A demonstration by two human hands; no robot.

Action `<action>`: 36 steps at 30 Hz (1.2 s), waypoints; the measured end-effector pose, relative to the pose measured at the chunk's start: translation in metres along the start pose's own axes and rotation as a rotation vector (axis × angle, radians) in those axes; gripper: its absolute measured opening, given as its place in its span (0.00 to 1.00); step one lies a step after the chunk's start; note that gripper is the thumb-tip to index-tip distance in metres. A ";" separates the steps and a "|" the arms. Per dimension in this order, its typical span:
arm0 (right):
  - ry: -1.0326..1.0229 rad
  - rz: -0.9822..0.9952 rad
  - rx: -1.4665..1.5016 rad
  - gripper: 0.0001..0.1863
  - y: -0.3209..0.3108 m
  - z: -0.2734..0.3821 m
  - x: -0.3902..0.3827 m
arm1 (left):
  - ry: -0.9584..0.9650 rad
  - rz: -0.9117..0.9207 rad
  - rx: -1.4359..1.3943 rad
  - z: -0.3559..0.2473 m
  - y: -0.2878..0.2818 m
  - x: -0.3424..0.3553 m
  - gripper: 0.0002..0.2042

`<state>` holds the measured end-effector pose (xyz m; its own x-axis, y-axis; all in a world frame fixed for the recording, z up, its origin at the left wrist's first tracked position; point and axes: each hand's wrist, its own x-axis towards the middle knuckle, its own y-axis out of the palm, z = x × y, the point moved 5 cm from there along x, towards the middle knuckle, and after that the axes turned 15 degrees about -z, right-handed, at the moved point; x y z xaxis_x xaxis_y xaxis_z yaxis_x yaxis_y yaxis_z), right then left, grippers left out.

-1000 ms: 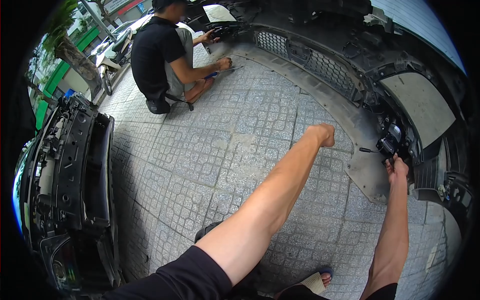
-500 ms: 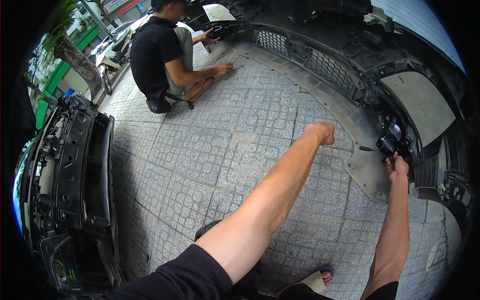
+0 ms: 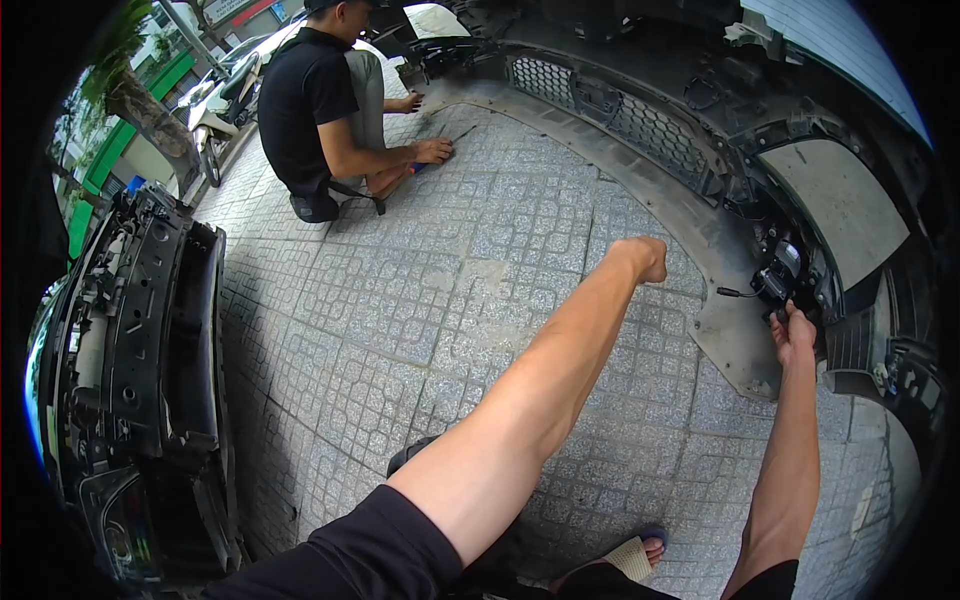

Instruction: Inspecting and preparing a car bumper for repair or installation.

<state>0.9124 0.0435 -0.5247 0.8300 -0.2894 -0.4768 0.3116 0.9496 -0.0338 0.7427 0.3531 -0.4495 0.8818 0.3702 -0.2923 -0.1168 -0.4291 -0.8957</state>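
My right hand (image 3: 795,330) grips a small black car part (image 3: 775,283) at the inner side of a bumper cover (image 3: 735,330). A dark stalk or lead with a thicker tip sticks out from this part to the left. The fingertips are partly hidden behind it. My left arm stretches over the paving, and my left hand (image 3: 645,260) is bent down at the wrist with its fingers curled in. Nothing shows in that hand, which is apart from the bumper.
A person (image 3: 310,110) in black squats at the far left side of the bumper, one hand on a screwdriver (image 3: 462,134). Another dark car front-end assembly (image 3: 150,350) stands on the left. My sandalled foot (image 3: 640,555) is below. A motorbike (image 3: 215,130) stands behind.
The other person's left hand has come away from the black part by the bumper, and their right hand has drawn back with the screwdriver. My hands have hardly moved.
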 end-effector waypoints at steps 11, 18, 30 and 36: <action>-0.055 0.046 -0.060 0.11 -0.002 0.001 -0.003 | 0.003 0.000 0.004 -0.004 -0.008 -0.006 0.16; -0.042 0.050 -0.099 0.14 -0.003 -0.003 -0.002 | 0.004 -0.007 0.021 0.005 -0.006 -0.002 0.15; -0.100 0.139 -0.366 0.12 -0.016 -0.030 -0.030 | 0.012 -0.007 0.037 -0.004 -0.005 0.002 0.14; -0.131 0.536 -0.943 0.08 0.006 -0.061 -0.050 | -0.019 0.021 0.005 0.001 -0.015 -0.003 0.16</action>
<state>0.8443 0.0710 -0.5543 0.8123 0.2319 -0.5352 -0.5386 0.6502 -0.5359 0.7415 0.3591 -0.4350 0.8704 0.3765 -0.3173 -0.1376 -0.4328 -0.8909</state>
